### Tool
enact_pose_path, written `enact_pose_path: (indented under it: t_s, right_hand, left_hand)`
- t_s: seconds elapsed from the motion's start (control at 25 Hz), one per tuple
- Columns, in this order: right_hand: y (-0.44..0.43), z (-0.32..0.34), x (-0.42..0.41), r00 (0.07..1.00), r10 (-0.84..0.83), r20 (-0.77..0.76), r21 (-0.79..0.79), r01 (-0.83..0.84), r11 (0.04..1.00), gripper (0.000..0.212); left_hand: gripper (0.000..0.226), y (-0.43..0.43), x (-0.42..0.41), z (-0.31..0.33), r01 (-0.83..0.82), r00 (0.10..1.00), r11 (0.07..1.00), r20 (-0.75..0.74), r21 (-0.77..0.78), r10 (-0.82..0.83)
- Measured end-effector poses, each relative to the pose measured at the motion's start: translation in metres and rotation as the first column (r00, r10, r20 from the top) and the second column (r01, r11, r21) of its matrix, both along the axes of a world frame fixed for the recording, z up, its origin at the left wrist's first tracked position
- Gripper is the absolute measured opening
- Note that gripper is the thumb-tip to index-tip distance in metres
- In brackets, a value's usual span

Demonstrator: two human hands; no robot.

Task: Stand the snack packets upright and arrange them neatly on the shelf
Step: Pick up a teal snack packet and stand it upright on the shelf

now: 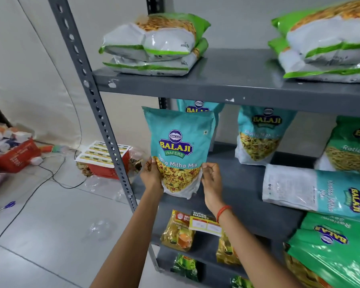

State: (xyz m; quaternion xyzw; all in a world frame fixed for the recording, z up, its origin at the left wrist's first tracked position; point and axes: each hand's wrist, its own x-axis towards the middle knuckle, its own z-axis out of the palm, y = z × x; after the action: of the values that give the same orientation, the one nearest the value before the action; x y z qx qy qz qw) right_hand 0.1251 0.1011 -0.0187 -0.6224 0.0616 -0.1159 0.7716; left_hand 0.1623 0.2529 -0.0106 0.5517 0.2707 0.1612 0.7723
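Hands hold a teal Khatta Mitha Mix packet [179,150] upright at the front left of the grey middle shelf [237,183], its base just above or barely touching the shelf edge; which of the two cannot be told. Left hand [152,173] has its fingers wrapped around the packet's lower left corner, and right hand [211,179] pinches the lower right corner with curled fingers. Behind the held packet a second teal packet [200,110] stands upright, and to the held packet's right a third teal packet [260,134] stands leaning slightly. Further right of it, another teal packet [316,190] lies flat on its side, not yet stood up. Risk from here: the held packet is soft and top-heavy, so released so near the shelf's front edge it could slump forward and fall to the floor, or tip back and knock the packet behind it
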Motion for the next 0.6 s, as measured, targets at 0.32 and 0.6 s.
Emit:
enact_pose_path:
  t_s: [0.32, 0.6]
  right_hand:
    - [0.017, -0.001, 0.017, 0.997, -0.078, 0.018, -0.059, 0.079, 0.995, 0.01]
    - [0.003, 0.01, -0.008, 0.975, -0.166, 0.145, -0.205, 0.194, 0.959, 0.031]
  left_hand:
    - [0.03, 0.007, 0.02, -0.001, 0.004, 1.0, 0.998, 0.014, 0.062, -0.005]
    - [0.059, -0.043, -0.041, 0.01, 0.004, 0.973, 0.779, 0.177, 0.628, -0.147]
